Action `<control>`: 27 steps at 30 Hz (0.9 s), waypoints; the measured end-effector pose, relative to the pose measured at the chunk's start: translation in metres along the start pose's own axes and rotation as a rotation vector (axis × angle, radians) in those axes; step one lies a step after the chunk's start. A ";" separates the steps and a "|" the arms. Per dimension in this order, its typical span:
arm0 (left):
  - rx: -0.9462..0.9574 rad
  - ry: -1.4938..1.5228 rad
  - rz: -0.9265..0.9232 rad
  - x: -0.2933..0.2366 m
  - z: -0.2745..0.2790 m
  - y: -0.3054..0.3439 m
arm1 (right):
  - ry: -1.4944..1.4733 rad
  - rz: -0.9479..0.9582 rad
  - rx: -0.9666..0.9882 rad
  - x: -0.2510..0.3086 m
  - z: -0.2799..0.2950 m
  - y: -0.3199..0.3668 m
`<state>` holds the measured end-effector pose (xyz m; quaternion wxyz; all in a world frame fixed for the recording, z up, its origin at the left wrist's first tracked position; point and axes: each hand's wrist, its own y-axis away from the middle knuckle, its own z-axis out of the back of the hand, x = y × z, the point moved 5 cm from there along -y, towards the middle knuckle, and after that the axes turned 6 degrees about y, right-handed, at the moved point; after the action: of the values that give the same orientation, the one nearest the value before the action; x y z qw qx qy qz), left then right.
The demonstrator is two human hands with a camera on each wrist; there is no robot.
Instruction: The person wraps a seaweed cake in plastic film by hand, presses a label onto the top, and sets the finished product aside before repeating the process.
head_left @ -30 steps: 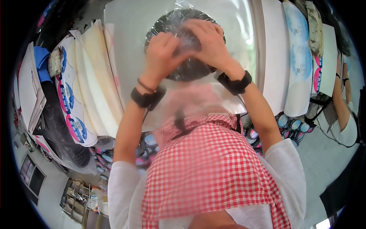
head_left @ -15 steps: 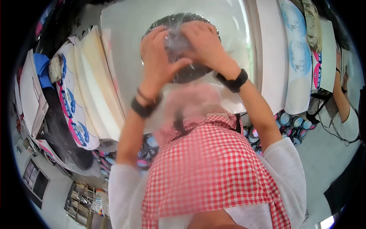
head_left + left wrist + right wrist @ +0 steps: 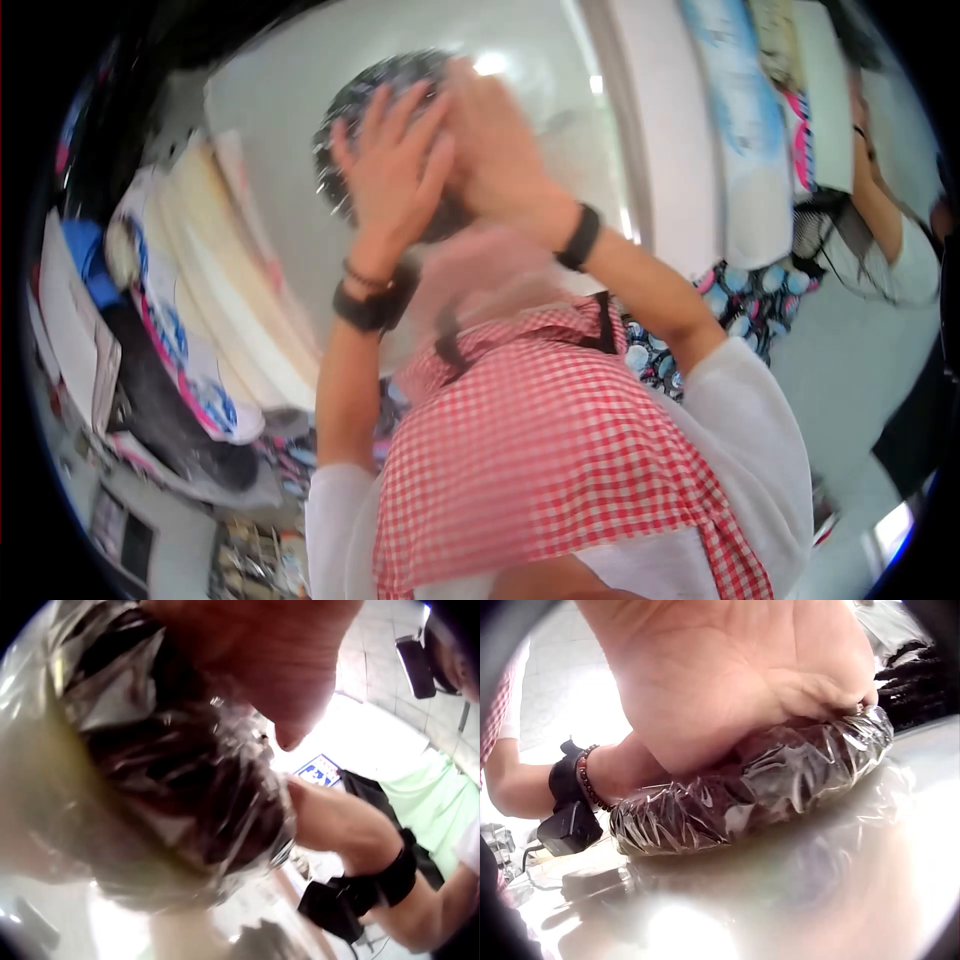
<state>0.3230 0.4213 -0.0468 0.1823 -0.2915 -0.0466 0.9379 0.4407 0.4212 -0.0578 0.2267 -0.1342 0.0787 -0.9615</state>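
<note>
A round dark bundle in crinkled clear plastic (image 3: pixel 345 105) lies on a shiny pale tabletop (image 3: pixel 270 90). My left hand (image 3: pixel 395 175) rests on it with fingers spread. Beside it, my right hand (image 3: pixel 505 155) lies over the bundle's right part, fingers extended and blurred. In the left wrist view the wrapped bundle (image 3: pixel 195 772) fills the left side, below my left hand (image 3: pixel 262 652). The right wrist view has my right palm (image 3: pixel 735 682) against the top of the bundle (image 3: pixel 757 795), whose plastic is wrinkled around the rim.
Stacked white and cream sheets (image 3: pixel 230 270) stand left of the tabletop. To the right are a long white panel (image 3: pixel 670 140) and a blue-printed roll (image 3: pixel 735 110). Another person's arm (image 3: pixel 875 210) shows at the far right. Small round printed items (image 3: pixel 750 310) lie below the table edge.
The bundle and both hands appear farther left as the head view has tilted. My left fingers have spread flat over the bundle, and my right fingers have straightened.
</note>
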 end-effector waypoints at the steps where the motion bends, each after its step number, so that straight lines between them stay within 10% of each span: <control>1: -0.016 -0.051 -0.009 -0.002 0.000 -0.001 | -0.010 -0.006 -0.021 0.002 -0.003 -0.002; 7: -0.103 -0.165 -0.026 -0.001 -0.007 0.000 | -0.458 -0.103 0.184 -0.055 0.064 0.015; 11: -0.120 -0.164 -0.018 -0.001 -0.011 0.000 | 0.959 -0.467 -0.129 -0.211 0.114 0.102; 13: -0.125 -0.166 -0.026 -0.001 -0.011 -0.001 | 1.205 -0.476 0.092 -0.260 0.089 0.130; 19: -0.131 -0.160 -0.042 0.000 -0.011 0.001 | 1.300 -0.340 0.410 -0.282 0.073 0.136; 23: -0.151 -0.130 -0.041 0.001 -0.011 0.001 | 0.395 -0.491 0.126 -0.292 0.132 0.136; 27: -0.137 -0.162 -0.039 0.001 -0.011 0.001 | 1.154 -0.303 0.169 -0.294 0.072 0.157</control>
<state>0.3285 0.4207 -0.0569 0.1757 -0.2257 -0.1307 0.9493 0.7800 0.4101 -0.0885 0.0179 0.4179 0.0926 -0.9036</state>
